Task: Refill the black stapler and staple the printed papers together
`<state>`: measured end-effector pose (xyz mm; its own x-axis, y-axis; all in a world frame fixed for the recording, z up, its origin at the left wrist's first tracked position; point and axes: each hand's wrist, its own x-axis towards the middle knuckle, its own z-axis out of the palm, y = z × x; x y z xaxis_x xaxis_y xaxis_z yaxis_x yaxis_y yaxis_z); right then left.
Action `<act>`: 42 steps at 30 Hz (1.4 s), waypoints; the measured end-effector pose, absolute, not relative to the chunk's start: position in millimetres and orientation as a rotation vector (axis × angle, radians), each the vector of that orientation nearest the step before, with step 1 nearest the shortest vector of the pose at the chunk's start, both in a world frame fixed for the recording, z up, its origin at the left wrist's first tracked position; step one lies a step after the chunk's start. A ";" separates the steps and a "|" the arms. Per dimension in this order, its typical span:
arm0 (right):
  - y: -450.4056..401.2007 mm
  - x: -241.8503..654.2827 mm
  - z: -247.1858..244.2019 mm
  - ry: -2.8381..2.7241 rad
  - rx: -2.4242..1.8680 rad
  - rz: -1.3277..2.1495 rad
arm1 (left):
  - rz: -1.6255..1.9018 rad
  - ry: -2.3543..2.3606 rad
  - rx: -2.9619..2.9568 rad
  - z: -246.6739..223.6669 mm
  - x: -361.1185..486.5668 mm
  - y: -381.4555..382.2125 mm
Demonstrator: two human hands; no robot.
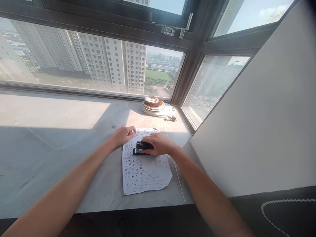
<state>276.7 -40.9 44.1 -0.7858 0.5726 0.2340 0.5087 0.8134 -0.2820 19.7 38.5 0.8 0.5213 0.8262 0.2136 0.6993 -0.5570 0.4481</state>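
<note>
Sheets of white paper [148, 177] with handwritten lines lie on the grey stone sill. My right hand [160, 144] is wrapped round a black stapler [142, 147], which rests over the upper middle of the paper and points left. The stapler's two arms are apart at its left end. My left hand [124, 135] rests at the paper's upper left edge, its fingers curled together near the corner; whether they pinch the sheet is too small to tell.
Stacked plates [154, 108] stand by the window corner, with a small beaded string [171, 118] in front. Tiny grey bits [114, 126] lie left of my left hand. A white wall [259, 115] slants up on the right. The sill's front edge runs below the paper.
</note>
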 end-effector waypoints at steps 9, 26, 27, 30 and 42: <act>-16.8 302.5 32.6 -2.169 -1.274 -0.051 | 0.563 1.357 2.460 7.0 18.2 36.5; 9.8 352.5 10.5 -2.023 -1.627 -0.035 | 0.516 0.902 2.726 -5.6 36.0 27.5; 9.4 352.3 10.6 -2.034 -1.607 -0.004 | 0.531 0.903 2.721 -6.3 35.7 27.9; 5.4 349.4 14.4 -2.093 -1.512 0.052 | 0.561 0.906 2.721 -7.6 35.8 28.7; -11.6 309.0 29.6 -2.246 -1.345 0.052 | 0.533 0.675 2.778 -14.1 39.0 30.6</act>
